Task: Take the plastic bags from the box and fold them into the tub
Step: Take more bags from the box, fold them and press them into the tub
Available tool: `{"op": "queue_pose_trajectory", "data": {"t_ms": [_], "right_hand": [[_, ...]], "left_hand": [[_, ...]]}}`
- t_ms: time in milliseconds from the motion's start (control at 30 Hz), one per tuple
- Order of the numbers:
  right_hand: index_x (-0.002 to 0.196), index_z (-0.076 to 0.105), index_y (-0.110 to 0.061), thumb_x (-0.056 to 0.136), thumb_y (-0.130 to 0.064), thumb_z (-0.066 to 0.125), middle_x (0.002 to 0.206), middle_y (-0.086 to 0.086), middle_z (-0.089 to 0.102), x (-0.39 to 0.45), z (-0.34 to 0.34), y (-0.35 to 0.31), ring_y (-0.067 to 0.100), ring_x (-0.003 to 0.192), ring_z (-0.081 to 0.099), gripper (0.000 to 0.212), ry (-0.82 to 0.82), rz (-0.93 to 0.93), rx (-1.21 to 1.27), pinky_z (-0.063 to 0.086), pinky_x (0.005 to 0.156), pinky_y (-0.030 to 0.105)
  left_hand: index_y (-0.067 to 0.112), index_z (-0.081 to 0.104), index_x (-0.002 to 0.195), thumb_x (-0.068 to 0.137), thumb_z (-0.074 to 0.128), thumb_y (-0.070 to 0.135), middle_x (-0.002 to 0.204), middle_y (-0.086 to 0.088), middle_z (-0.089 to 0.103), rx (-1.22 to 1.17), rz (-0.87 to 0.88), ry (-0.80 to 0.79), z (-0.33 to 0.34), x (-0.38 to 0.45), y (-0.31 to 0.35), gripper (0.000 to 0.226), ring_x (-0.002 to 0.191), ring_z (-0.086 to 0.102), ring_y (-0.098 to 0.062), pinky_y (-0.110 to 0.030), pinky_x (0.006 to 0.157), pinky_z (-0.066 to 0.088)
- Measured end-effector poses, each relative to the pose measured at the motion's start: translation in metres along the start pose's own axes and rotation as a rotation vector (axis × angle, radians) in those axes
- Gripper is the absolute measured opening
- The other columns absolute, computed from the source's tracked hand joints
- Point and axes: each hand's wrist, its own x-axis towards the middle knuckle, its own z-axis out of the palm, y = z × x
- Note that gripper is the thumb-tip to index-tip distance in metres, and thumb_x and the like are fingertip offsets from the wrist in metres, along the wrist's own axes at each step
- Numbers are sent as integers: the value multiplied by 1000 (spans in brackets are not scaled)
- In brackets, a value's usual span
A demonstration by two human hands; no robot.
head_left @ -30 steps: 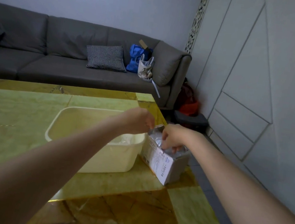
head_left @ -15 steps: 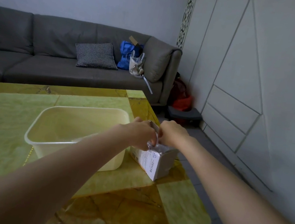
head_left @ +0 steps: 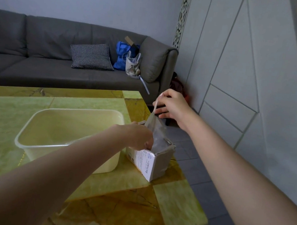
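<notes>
Right hand (head_left: 171,106) is up at about 1 o'clock from the box (head_left: 153,159), well above its open top. Thumb and forefinger pinch the top edge of a clear plastic bag (head_left: 154,126); the other fingers (head_left: 162,115) are loosely spread below the pinch. The bag hangs straight down from the pinch, narrow at the top, widening toward the box. Its lower end is still inside the box opening, so it is only partly out.

Left hand (head_left: 138,136) sits at the box's 10 o'clock corner, on the near-left rim, knuckles up, fingers curled down over the edge. Fingertips touch the box top right beside the bag's lower part. Looks like it grips the rim, holding the box down; can't tell if it also touches the bag.

The box is cardboard, white printed label on the near face, top torn open, more clear plastic visible inside. It stands on the counter (head_left: 94,190) near the right edge, at 3 o'clock from the tub (head_left: 24,144), just beside it, touching or nearly.

The tub is cream plastic, rectangular, open, nothing visible inside. The left forearm crosses over its near-right corner.

Counter is yellow-green tile. Beyond it at 12 o'clock: grey sofa (head_left: 37,54) with a checked cushion (head_left: 91,55), a blue bag (head_left: 122,55) and a small pale bag (head_left: 132,64) at the sofa's right end.
</notes>
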Motion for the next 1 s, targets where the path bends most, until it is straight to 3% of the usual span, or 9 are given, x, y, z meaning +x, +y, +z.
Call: {"op": "queue_pose_trajectory", "data": {"t_ms": [133,300,367,467,567,633,767,933,1000], "right_hand": [[83,41,-18,102,-18,31,96,22,64,-2,0,10,32,70,67,22,61,30,-46,51,50,28],[83,41,-17,103,-19,31,88,17,62,-1,0,-6,18,57,62,22,57,-77,34,47,44,22],[84,42,-18,102,-19,34,92,17,61,0,4,-15,19,59,61,20,38,-146,69,45,46,23],[88,43,-19,98,-26,46,98,15,66,0,6,-19,20,68,62,13,34,-197,37,50,59,30],[114,48,-17,85,-45,64,115,4,57,-4,0,-11,16,96,60,43,-77,-111,-97,51,79,33],[122,52,-11,79,-37,73,112,-2,56,-9,-1,-2,12,100,57,55,-177,-84,-273,48,81,27],[104,66,4,75,-19,77,92,5,65,-6,2,17,16,85,59,39,-237,-43,-569,48,75,30],[92,68,6,76,-17,76,69,1,61,-9,-5,25,8,61,51,29,-189,54,-504,41,59,23],[83,68,-4,81,-13,72,71,0,60,-11,-6,24,10,64,51,9,-48,17,-328,41,59,23]], "left_hand": [[17,65,113,91,56,12,123,1,61,-282,-12,149,-12,-10,-6,24,113,56,-14,-25,99,40],[8,51,111,77,73,20,106,-4,55,-638,-287,598,-29,-11,-18,42,92,55,-19,-29,77,46],[8,49,114,75,75,19,104,-1,54,-750,-297,590,-34,-11,-19,48,88,53,-17,-26,73,42],[4,64,98,81,69,13,92,-11,67,-791,-302,566,-37,-14,-22,20,73,58,-18,-22,58,45],[4,68,84,84,65,12,82,-12,70,-923,-347,654,-38,-18,-30,8,63,61,-14,-16,50,46],[4,68,85,86,63,13,77,-9,68,-1002,-374,705,-39,-22,-34,11,60,60,-9,-9,45,45],[4,67,91,88,61,17,78,-7,68,-1046,-426,821,-45,-29,-44,14,61,60,-7,-7,45,45],[9,64,80,91,58,19,74,-5,66,-1110,-508,915,-45,-37,-55,16,63,60,-10,-18,55,46],[11,60,75,94,53,18,69,-3,64,-1190,-553,941,-44,-40,-57,21,54,60,-5,-19,55,46]]}}
